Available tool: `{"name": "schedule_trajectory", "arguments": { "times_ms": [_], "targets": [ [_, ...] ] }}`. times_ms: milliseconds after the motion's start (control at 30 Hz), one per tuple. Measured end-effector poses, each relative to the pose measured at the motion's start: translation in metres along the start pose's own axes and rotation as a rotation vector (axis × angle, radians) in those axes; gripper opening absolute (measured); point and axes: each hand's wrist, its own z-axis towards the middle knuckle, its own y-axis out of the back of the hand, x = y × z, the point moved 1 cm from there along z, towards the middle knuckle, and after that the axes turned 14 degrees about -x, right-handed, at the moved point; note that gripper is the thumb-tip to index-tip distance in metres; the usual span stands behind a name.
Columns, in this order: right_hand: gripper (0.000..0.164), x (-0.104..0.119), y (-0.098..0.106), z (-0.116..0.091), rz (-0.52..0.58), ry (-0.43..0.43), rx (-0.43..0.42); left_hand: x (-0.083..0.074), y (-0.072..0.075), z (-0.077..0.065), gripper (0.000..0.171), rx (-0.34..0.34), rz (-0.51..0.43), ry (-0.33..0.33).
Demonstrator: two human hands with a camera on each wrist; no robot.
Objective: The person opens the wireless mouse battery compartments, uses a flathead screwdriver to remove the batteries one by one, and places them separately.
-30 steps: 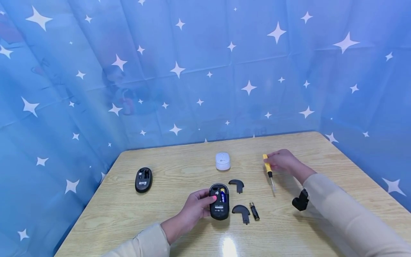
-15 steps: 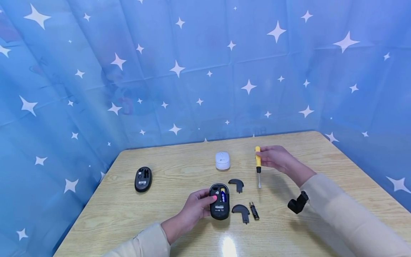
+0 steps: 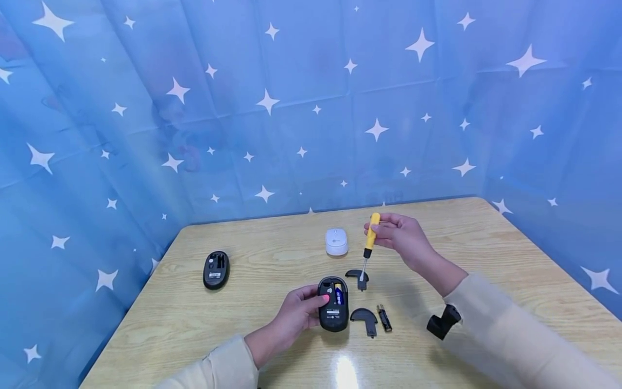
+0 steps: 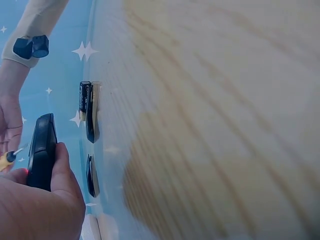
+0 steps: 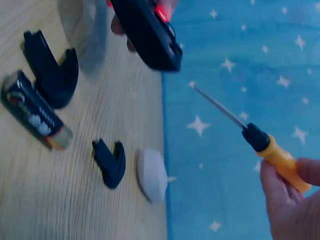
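My left hand (image 3: 296, 312) grips a black computer mouse (image 3: 333, 319) with its underside up and the thumb across it. In its uncovered compartment lies a blue and yellow battery (image 3: 338, 295); the slot beside it holds none. My right hand (image 3: 400, 237) holds a screwdriver (image 3: 371, 232) by the yellow handle, its metal shaft pointing down toward the held mouse. In the right wrist view the screwdriver's tip (image 5: 197, 90) stands apart from the mouse (image 5: 150, 40). Two black battery covers, one farther (image 3: 358, 276) and one nearer (image 3: 365, 319), lie right of the mouse, with a black battery (image 3: 384, 318) alongside.
A white mouse (image 3: 336, 242) sits farther back on the wooden table (image 3: 272, 248). Over on the left lies another black mouse (image 3: 216, 270), bottom up with its compartment uncovered. Behind the table hangs a blue curtain (image 3: 291, 129) with white stars.
My right hand has lifted the screwdriver and carried it left, toward the held mouse, tilting the shaft leftward. The left hand and its mouse have stayed nearly still.
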Motion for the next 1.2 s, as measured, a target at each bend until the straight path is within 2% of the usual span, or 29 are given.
{"name": "schedule_trajectory", "arguments": {
  "times_ms": [133, 533, 700, 933, 1200],
  "targets": [
    [0.04, 0.003, -0.01, -0.01, 0.026, 0.107, -0.01, 0.0, -0.001, 0.001, 0.041, 0.009, -0.006, 0.002],
    [0.029, 0.001, -0.031, -0.039, -0.06, 0.419, 0.008, 0.0, -0.003, 0.001, 0.04, 0.017, -0.015, 0.006],
    [0.026, -0.004, -0.037, -0.045, -0.083, 0.548, 0.053, 0.0, -0.003, 0.0, 0.039, 0.02, -0.021, 0.006],
    [0.025, -0.01, -0.04, -0.052, -0.092, 0.66, 0.091, 0.001, -0.002, 0.0, 0.039, 0.023, -0.012, 0.0],
    [0.03, -0.013, -0.046, -0.062, -0.115, 0.894, 0.162, 0.001, -0.003, 0.0, 0.041, 0.019, -0.019, -0.006]
  ]
}}
